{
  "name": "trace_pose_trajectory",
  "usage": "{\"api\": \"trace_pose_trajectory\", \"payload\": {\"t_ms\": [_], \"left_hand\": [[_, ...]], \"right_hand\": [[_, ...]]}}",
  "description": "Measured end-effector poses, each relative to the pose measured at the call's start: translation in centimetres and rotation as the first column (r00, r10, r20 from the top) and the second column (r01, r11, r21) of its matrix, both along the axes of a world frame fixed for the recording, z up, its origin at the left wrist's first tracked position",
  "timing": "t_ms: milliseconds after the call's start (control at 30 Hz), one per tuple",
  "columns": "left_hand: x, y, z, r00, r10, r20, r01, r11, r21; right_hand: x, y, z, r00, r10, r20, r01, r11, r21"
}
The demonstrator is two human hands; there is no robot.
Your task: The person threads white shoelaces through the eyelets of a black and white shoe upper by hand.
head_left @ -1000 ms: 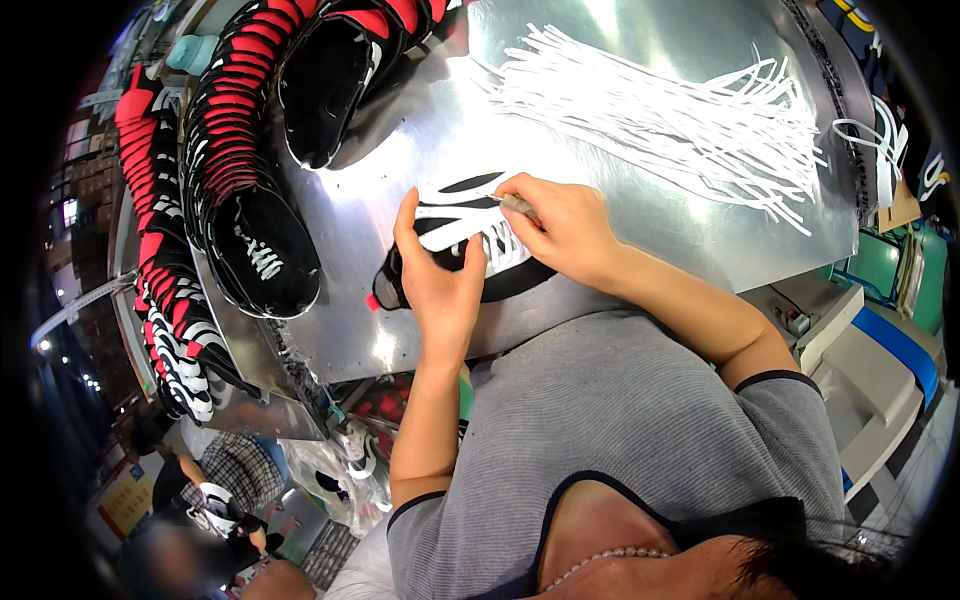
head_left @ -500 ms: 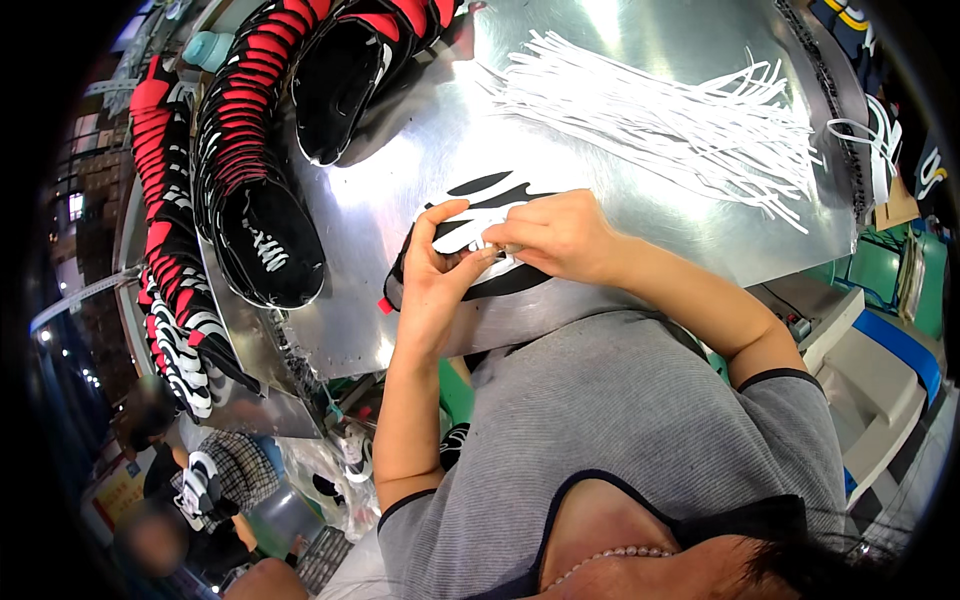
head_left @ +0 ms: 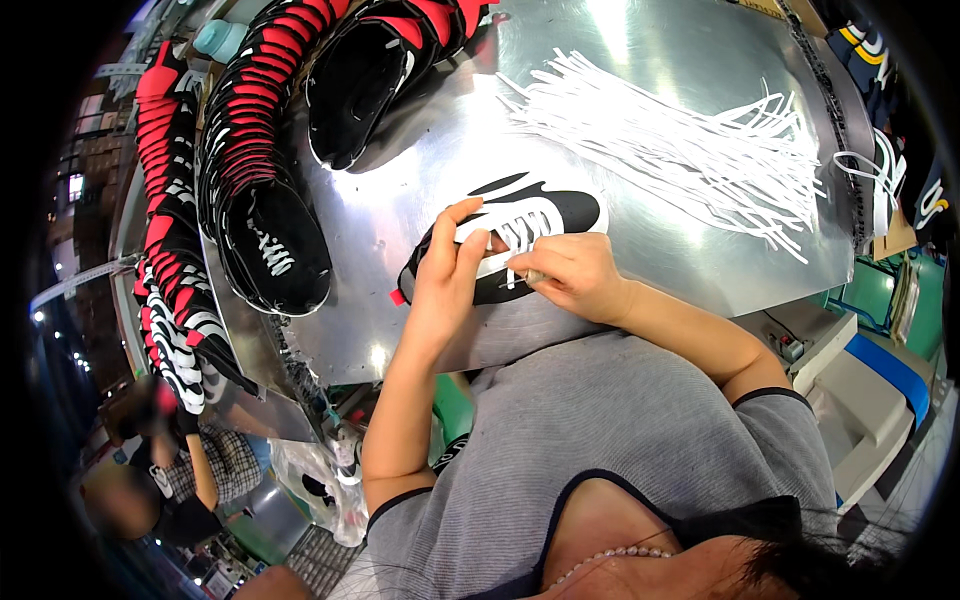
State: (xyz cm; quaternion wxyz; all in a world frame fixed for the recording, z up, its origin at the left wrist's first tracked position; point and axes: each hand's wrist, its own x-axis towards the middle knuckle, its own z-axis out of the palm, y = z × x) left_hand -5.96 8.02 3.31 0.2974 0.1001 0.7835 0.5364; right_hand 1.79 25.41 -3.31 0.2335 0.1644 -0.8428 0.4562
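Observation:
A black and white shoe upper (head_left: 545,208) with a red tab lies flat on the shiny metal table (head_left: 430,150) near its front edge. My left hand (head_left: 447,275) rests on the upper's near end and pins it down, fingers spread along its side. My right hand (head_left: 565,275) pinches a white lace (head_left: 517,240) at the eyelets in the middle of the upper. Part of the upper is hidden under both hands.
A spread heap of loose white laces (head_left: 680,150) lies behind the upper to the right. Nested rows of black and red shoe uppers (head_left: 250,150) curve along the table's left side. Another person (head_left: 170,470) stands lower left, below the table.
Both hands have shifted slightly on the upper; my left fingers have slid further up its side and my right hand has drawn the lace toward me.

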Motion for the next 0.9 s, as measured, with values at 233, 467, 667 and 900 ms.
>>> {"api": "trace_pose_trajectory", "payload": {"t_ms": [233,467,667,900], "left_hand": [[2.3,-2.7,1.0,0.89,-0.256,-0.378,0.177,0.957,-0.231],[2.8,-0.6,-0.6,0.755,-0.184,-0.629,-0.008,0.957,-0.29],[2.8,-0.2,-1.2,0.697,-0.113,-0.708,-0.1,0.962,-0.253],[2.7,-0.2,-1.2,0.708,-0.15,-0.69,-0.026,0.971,-0.238]], "right_hand": [[1.1,0.7,-0.4,0.997,0.046,0.056,-0.054,0.989,0.139],[2.1,0.9,2.7,0.874,0.14,0.466,-0.027,0.97,-0.241],[2.2,1.0,3.1,0.769,0.093,0.632,0.036,0.981,-0.188],[0.9,0.5,2.7,0.759,0.092,0.645,0.066,0.974,-0.217]]}}
